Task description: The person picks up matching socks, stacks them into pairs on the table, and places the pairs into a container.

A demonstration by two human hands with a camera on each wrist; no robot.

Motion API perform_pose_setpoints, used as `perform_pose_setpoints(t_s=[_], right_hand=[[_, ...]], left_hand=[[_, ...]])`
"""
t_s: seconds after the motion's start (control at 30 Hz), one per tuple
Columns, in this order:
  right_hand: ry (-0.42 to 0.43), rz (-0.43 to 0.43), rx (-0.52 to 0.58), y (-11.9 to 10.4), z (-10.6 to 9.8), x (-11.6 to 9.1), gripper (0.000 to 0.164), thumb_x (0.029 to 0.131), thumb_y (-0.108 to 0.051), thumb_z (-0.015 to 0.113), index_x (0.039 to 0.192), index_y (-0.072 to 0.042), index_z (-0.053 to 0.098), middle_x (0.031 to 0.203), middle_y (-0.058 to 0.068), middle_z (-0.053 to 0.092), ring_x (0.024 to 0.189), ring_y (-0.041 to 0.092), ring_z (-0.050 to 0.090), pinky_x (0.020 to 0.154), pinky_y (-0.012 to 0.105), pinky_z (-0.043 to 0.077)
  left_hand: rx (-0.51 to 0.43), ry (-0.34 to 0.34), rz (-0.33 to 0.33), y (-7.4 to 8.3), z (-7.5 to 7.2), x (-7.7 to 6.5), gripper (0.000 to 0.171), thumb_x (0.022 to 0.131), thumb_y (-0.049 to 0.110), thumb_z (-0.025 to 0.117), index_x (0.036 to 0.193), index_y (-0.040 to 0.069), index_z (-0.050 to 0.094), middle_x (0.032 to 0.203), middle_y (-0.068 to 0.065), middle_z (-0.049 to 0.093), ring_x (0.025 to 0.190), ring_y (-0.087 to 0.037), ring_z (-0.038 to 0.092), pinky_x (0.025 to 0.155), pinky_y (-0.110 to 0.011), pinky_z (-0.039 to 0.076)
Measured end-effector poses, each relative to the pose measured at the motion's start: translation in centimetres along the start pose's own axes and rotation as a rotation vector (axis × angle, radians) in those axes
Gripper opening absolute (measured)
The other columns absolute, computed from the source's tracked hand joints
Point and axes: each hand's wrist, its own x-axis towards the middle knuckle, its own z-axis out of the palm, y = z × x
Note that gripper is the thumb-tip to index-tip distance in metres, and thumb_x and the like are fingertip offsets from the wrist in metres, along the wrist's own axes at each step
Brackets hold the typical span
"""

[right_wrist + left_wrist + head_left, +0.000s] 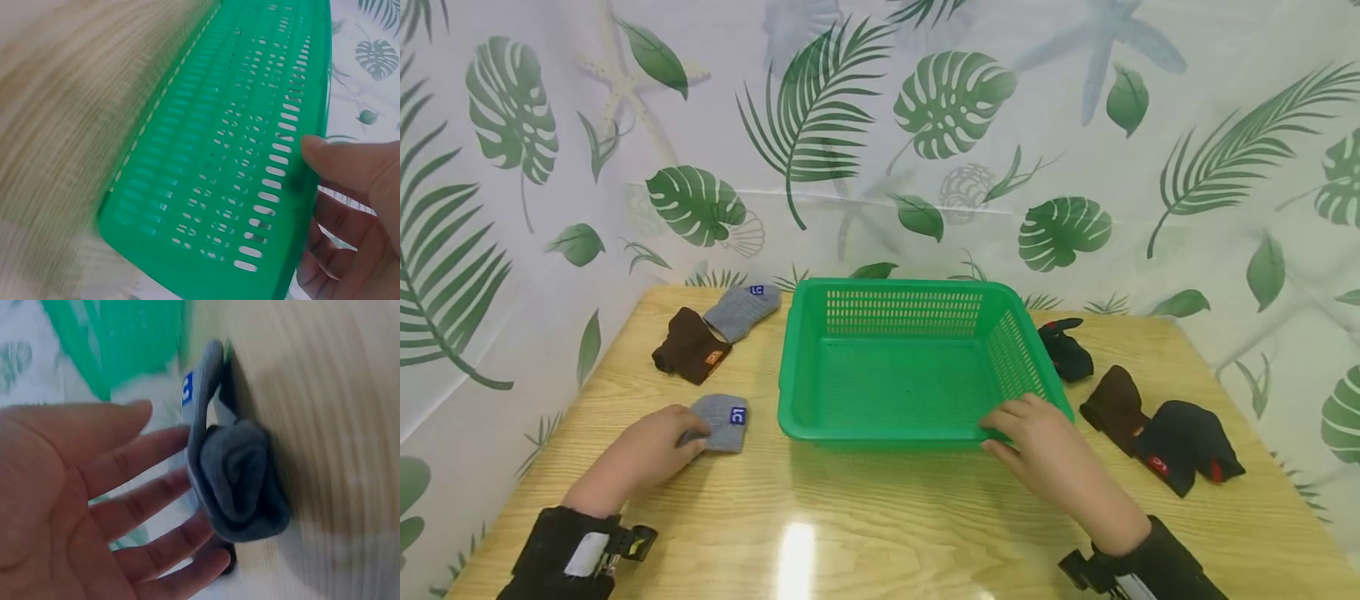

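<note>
Head view, left to right: my left hand (651,450) meets the near grey sock (724,423) from its left, fingers extended and loosely spread, their tips touching it, thumb apart (compare left wrist view). The sock lies on the table (880,517), just right of those fingers, its long axis running roughly crosswise, labelled end toward the green basket (880,434). My right hand (1037,437) pinches the basket's near rim by its right corner, well apart from the sock; my left is nearer.

Left fingers (131,460) spread, nearly straight; right fingers (340,219) curled.
</note>
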Motion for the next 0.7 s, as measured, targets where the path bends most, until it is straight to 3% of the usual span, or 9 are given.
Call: perform_pose_setpoints(t_s=[0.2,0.4,0.57,0.7], right_hand=[[0.002,0.055,-0.023,0.3,1.6,2.8,0.020,0.081,-0.015,0.080,0.098,-0.007,0.073,0.096,0.008,0.069,0.087,0.026,0.059,0.078,0.037,0.050],[0.007,0.087,-0.067,0.8,2.6,4.4,0.020,0.082,-0.015,0.078,0.098,-0.004,0.073,0.095,0.009,0.069,0.087,0.027,0.059,0.079,0.038,0.049],[0.020,0.076,-0.117,0.3,3.2,5.2,0.026,0.083,-0.018,0.078,0.103,-0.004,0.072,0.102,0.010,0.068,0.092,0.029,0.059,0.083,0.040,0.049],[0.090,-0.027,-0.151,-1.6,3.7,4.9,0.034,0.080,-0.018,0.080,0.109,-0.004,0.070,0.109,0.013,0.065,0.098,0.033,0.058,0.083,0.044,0.050]], left_hand=[[-0.029,-0.096,0.188,5.7,2.4,1.0,0.023,0.090,0.019,0.069,0.107,0.004,0.072,0.114,-0.015,0.063,0.106,-0.037,0.060,0.091,-0.051,0.049],[-0.086,-0.162,0.283,10.7,4.3,2.9,0.025,0.093,0.014,0.065,0.113,0.000,0.070,0.119,-0.017,0.062,0.112,-0.036,0.058,0.097,-0.049,0.046],[-0.107,-0.165,0.320,12.7,5.6,4.3,0.027,0.094,0.011,0.062,0.118,0.001,0.068,0.124,-0.017,0.061,0.118,-0.035,0.056,0.101,-0.048,0.043],[-0.144,-0.053,0.261,12.8,5.8,4.7,0.023,0.090,0.014,0.068,0.111,0.006,0.070,0.116,-0.011,0.067,0.112,-0.031,0.060,0.096,-0.047,0.047]])
